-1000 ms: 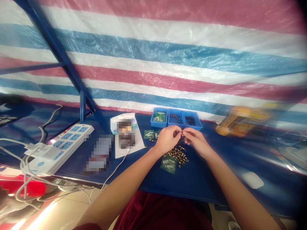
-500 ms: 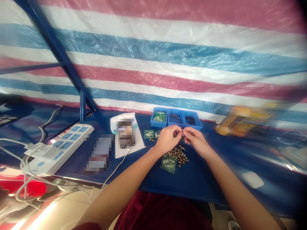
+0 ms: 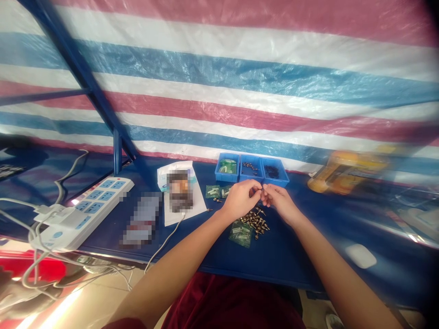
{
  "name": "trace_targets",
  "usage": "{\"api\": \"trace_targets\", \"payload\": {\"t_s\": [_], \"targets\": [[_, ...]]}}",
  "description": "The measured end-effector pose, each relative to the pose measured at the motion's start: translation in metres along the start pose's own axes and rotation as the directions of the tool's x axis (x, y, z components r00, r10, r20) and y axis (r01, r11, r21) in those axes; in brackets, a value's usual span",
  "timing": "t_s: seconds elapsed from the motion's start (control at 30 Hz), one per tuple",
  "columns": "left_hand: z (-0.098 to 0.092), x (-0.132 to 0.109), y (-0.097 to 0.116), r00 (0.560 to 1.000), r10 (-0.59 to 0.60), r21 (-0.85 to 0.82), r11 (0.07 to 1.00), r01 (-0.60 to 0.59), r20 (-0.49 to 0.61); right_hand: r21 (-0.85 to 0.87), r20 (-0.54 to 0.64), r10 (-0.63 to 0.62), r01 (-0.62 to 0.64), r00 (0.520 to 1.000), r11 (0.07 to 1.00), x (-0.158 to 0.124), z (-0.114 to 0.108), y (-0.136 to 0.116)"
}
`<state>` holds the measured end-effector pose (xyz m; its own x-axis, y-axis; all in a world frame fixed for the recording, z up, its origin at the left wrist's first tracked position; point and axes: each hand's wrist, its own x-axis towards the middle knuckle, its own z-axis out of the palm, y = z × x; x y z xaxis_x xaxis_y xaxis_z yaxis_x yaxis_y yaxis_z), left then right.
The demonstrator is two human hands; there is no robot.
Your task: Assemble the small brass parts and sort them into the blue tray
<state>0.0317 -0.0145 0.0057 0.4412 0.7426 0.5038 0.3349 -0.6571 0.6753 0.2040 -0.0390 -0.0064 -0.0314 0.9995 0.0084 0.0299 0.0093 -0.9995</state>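
My left hand [image 3: 244, 197] and my right hand [image 3: 278, 201] meet fingertip to fingertip over the blue table [image 3: 219, 256]. Both are closed in a pinch around something small and dark, too tiny to name. Below them lies a pile of small brass-coloured metal fittings [image 3: 258, 221]. A green-tinted packet of pale pieces [image 3: 241, 234] rests against the pile's near left side. Just behind my hands stand three joined blue bins: the left bin [image 3: 227, 177] holds similar packets, the middle bin [image 3: 252, 177] small brass parts, the right bin [image 3: 278, 182] small dark pieces.
Left of my hands are small packets [image 3: 212, 191], a white pouch [image 3: 199, 201] with a blurred-out item and cable, and a blurred-out flat object [image 3: 142, 219]. Farther left is a power strip [image 3: 92, 210]. A yellow package [image 3: 346, 173] and a white rounded case [image 3: 361, 256] lie to the right.
The fingers of my right hand have shifted slightly at the pinch point, its lower fingers curling differently. Everything on the table stays where it was.
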Motion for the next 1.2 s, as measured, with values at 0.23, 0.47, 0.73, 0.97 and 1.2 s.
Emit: {"api": "trace_targets", "payload": {"t_s": [0.23,0.47,0.73,0.97,1.2], "targets": [[-0.0007,-0.0002,-0.001,1.0,0.011,0.009,1.0,-0.011,-0.008,-0.014,-0.009,-0.045,0.045,0.999,0.999,-0.0008,0.0,0.0018],[-0.0013,0.0011,-0.002,1.0,-0.014,-0.009,1.0,0.014,-0.02,-0.065,-0.007,-0.089,0.088,0.996,0.994,0.0,-0.0037,0.0034],[-0.0019,0.0015,-0.0009,0.999,-0.034,-0.038,0.999,0.033,-0.035,-0.032,-0.014,-0.079,0.078,0.997,0.996,-0.0016,-0.0019,0.0005],[-0.0011,0.0008,0.0013,1.0,-0.015,-0.037,0.999,0.014,-0.018,0.018,0.006,-0.027,0.026,1.0,0.999,-0.0014,-0.0004,0.0017],[0.0001,0.0007,-0.0007,1.0,0.009,-0.036,0.999,-0.01,-0.014,0.042,0.008,-0.024,0.023,1.0,0.999,0.0003,-0.0012,0.0072]]}}
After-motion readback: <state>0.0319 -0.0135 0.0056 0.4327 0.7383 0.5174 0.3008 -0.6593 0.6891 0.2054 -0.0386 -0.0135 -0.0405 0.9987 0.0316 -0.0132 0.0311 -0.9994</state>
